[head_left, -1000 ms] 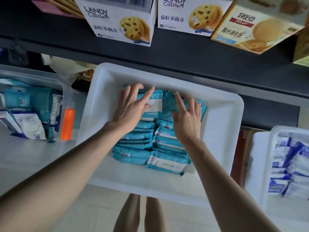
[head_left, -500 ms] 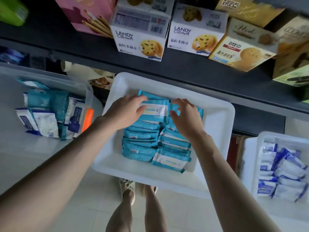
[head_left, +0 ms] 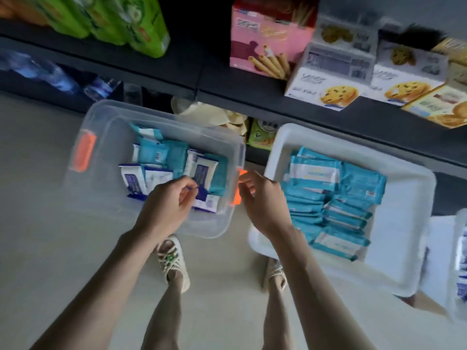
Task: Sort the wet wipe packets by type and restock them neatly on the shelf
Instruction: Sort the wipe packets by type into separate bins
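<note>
Two rows of teal wet wipe packets (head_left: 361, 183) lie stacked in a white tray (head_left: 404, 223) on the floor at right. To its left stands a clear plastic bin (head_left: 106, 114) with orange latches, holding a loose mix of teal packets (head_left: 151, 152) and white-and-blue packets (head_left: 202, 173). My left hand (head_left: 169, 200) hovers over the bin's near side just above the white-and-blue packets, fingers loosely curled, nothing clearly in it. My right hand (head_left: 262, 203) hangs over the gap between bin and tray, by the orange latch, fingers loosely curled and empty.
A dark shelf (head_left: 252, 97) runs along the back with cookie boxes (head_left: 328, 92), a pink biscuit box (head_left: 267, 41) and green packs (head_left: 141, 29). Another white container with white-and-blue packets (head_left: 462, 261) shows at the right edge. My sandalled feet (head_left: 174, 263) stand between bin and tray.
Both hands have left the teal packets in the white tray and swung left toward the clear bin. The view has turned left with them.
</note>
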The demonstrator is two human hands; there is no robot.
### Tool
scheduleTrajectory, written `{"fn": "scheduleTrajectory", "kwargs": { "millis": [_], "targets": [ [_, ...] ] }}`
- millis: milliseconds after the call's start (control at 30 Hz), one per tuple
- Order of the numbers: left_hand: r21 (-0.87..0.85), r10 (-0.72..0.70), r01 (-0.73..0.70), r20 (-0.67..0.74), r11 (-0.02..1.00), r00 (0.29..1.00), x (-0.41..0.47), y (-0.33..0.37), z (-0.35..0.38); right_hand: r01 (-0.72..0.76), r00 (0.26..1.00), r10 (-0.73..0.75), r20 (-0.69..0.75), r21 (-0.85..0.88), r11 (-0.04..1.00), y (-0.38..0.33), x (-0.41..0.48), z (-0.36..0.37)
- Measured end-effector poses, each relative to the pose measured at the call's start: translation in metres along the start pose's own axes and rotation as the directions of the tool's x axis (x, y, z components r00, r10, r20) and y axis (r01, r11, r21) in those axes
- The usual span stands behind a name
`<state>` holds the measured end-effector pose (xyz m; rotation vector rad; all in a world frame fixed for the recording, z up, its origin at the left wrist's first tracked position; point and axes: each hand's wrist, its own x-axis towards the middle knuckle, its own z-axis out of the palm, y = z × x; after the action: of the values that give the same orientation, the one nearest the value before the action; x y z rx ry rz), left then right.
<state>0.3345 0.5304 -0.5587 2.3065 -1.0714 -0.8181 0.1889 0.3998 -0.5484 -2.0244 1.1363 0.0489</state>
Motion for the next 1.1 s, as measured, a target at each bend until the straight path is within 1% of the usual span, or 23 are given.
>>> {"fn": "scheduleTrajectory", "kwargs": {
  "millis": [200, 333, 400, 467, 533, 567, 600, 667, 733, 800, 867, 967, 1033, 1100],
  "targets": [
    [-0.038, -0.097, 0.102, 0.101, 0.994, 0.99, -0.003, -0.094, -0.041, -0.147, 0.989, 0.147, 0.009, 0.122, 0.982, -0.056, 0.016, 0.095],
    [-0.09, -0.198, 0.208, 0.11, 0.974, 0.974, 0.022, -0.132, -0.042, -0.236, 0.972, 0.235, 0.027, 0.176, 0.956, -0.066, 0.039, 0.135],
    [-0.077, -0.242, 0.253, 0.129, 0.964, 0.962, 0.035, -0.147, -0.035, -0.284, 0.959, 0.276, 0.066, 0.197, 0.938, -0.065, 0.053, 0.154],
    [-0.062, -0.316, 0.327, 0.143, 0.943, 0.938, 0.05, -0.166, -0.025, -0.34, 0.94, 0.325, 0.103, 0.214, 0.916, -0.058, 0.07, 0.175],
    [-0.028, -0.425, 0.431, 0.129, 0.902, 0.896, 0.065, -0.185, -0.013, -0.391, 0.919, 0.368, 0.138, 0.224, 0.893, -0.048, 0.086, 0.196],
    [-0.006, -0.488, 0.493, 0.121, 0.87, 0.864, 0.072, -0.193, -0.007, -0.41, 0.911, 0.389, 0.138, 0.195, 0.891, -0.041, 0.093, 0.206],
    [0.003, -0.556, 0.56, 0.118, 0.829, 0.823, 0.08, -0.202, 0.0, -0.436, 0.899, 0.42, 0.128, 0.144, 0.889, -0.033, 0.101, 0.217],
    [-0.039, -0.685, 0.693, 0.12, 0.72, 0.719, 0.086, -0.21, 0.008, -0.497, 0.866, 0.489, 0.106, 0.066, 0.865, -0.024, 0.102, 0.223],
    [-0.113, -0.759, 0.77, 0.127, 0.629, 0.639, 0.094, -0.223, 0.016, -0.558, 0.829, 0.552, 0.093, 0.055, 0.828, -0.016, 0.105, 0.234],
    [-0.174, -0.791, 0.802, 0.143, 0.572, 0.595, 0.099, -0.232, 0.022, -0.608, 0.794, 0.602, 0.086, 0.072, 0.791, -0.008, 0.107, 0.245],
    [-0.208, -0.795, 0.807, 0.159, 0.552, 0.585, 0.104, -0.237, 0.026, -0.637, 0.77, 0.635, 0.059, 0.104, 0.763, -0.003, 0.111, 0.253],
    [-0.242, -0.803, 0.813, 0.165, 0.53, 0.573, 0.109, -0.243, 0.031, -0.685, 0.714, 0.698, -0.055, 0.147, 0.713, 0.002, 0.119, 0.262],
    [-0.22, -0.796, 0.809, 0.165, 0.545, 0.582, 0.111, -0.246, 0.032, -0.684, 0.696, 0.712, -0.096, 0.214, 0.697, 0.005, 0.125, 0.265],
    [-0.16, -0.782, 0.8, 0.169, 0.578, 0.6, 0.113, -0.251, 0.033, -0.688, 0.67, 0.737, -0.087, 0.301, 0.66, 0.006, 0.13, 0.266]
  ]
}}
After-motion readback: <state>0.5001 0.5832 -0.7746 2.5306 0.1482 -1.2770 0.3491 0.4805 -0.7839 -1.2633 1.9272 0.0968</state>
